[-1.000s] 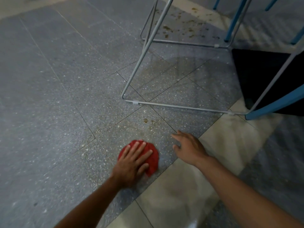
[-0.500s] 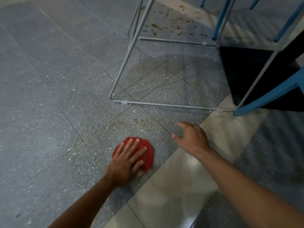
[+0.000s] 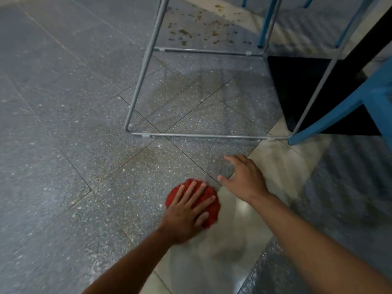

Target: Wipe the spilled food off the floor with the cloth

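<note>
1. On the floor's grey speckled tiles, low in the middle of the view, lies the red cloth. It sits at the seam where the grey meets a pale glossy tile.
2. The cloth is bunched into a rounded pad, so it shows no clear long axis and no end that points anywhere. Its near right edge is blurred.
3. The left hand lies flat on top of the cloth. Its fingers are straight and fanned wide, and it presses down rather than gripping. The fingertips point away from the person and slightly to the right, reaching almost to the cloth's far edge.
4. The right hand is just beside the cloth, on its far right side, and holds nothing. Its fingers are spread and loosely bent, and the thumb points left toward the cloth. Whether its fingertips touch the floor cannot be told.
5. Beyond both hands stands a thin grey metal chair frame, with its near bottom rail lying along the floor.
6. The spilled food is a scatter of small brownish-green bits at the top of the view, past the frame's far rail and well apart from the cloth.
7. A faint brownish smear marks the grey tile between the cloth and the frame's near rail.
8. To the right, a blue chair leg meets the floor beside the end of the near rail. A black mat lies behind it.
</note>
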### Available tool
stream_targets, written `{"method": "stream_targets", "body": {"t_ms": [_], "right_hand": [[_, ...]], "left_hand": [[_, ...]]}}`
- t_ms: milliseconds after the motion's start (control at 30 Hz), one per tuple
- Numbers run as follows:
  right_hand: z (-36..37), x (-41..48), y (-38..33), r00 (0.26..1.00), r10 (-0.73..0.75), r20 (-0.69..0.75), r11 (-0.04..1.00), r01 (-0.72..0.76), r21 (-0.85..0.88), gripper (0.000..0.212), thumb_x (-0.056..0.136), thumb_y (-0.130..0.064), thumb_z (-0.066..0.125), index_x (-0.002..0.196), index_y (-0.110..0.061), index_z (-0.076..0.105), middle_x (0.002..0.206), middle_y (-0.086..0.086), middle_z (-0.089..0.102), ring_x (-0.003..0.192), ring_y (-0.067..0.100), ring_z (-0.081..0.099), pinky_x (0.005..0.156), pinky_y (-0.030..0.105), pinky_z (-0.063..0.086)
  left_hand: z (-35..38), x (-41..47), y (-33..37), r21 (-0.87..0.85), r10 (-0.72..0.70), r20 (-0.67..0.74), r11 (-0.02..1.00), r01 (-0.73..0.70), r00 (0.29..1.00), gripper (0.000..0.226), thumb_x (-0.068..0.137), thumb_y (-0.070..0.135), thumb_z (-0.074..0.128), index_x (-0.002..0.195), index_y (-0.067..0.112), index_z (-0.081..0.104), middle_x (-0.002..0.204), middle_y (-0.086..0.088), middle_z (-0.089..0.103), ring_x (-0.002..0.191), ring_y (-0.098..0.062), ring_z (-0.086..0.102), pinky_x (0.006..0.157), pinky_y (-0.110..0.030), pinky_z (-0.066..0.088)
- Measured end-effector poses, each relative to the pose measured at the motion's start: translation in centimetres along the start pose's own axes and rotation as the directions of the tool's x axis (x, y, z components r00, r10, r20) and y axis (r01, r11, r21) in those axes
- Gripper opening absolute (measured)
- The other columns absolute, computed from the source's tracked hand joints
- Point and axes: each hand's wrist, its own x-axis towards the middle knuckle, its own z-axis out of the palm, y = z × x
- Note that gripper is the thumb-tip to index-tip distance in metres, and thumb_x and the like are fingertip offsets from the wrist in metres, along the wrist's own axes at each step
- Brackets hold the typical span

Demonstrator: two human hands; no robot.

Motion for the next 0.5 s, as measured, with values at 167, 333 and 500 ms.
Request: {"method": "stream_targets", "body": {"t_ms": [167,333,500], "right_hand": [[-0.3,-1.0,2.6,0.999,0.053,0.012,0.998,-0.054,0.042,0.070,0.084,-0.045,0.075,0.146,-0.024,0.051,0.144,0.002,0.053,0.130,0.027,0.050,0.108,0.035,0.042],[0.1,-2.6,3.5,0.995,0.091,0.041,0.994,-0.094,0.060,0.069,0.084,-0.037,0.074,0.148,-0.026,0.049,0.147,-0.001,0.050,0.135,0.023,0.045,0.110,0.031,0.038],[-1.1,-1.4,4.0,0.995,0.091,-0.028,0.994,-0.089,0.064,0.066,0.083,-0.034,0.074,0.145,-0.026,0.052,0.144,0.000,0.053,0.131,0.025,0.049,0.107,0.035,0.044]], "left_hand": [[-2.6,-4.9,-11.0,-0.116,-0.433,-0.082,0.899,0.423,0.898,0.067,0.106,0.056,0.030,0.169,0.033,0.025,0.179,-0.011,0.012,0.165,-0.040,0.010,0.132,-0.061,0.010],[-6.0,6.6,-11.4,-0.176,-0.767,0.015,0.630,0.757,0.642,0.073,0.112,0.060,0.024,0.173,0.027,0.000,0.178,-0.023,-0.008,0.162,-0.050,-0.012,0.129,-0.069,-0.003],[-4.1,12.9,1.3,-0.046,-0.342,-0.001,0.939,0.341,0.940,0.064,0.112,0.056,0.016,0.172,0.032,0.011,0.180,-0.015,-0.005,0.163,-0.042,-0.017,0.131,-0.063,-0.007]]}}
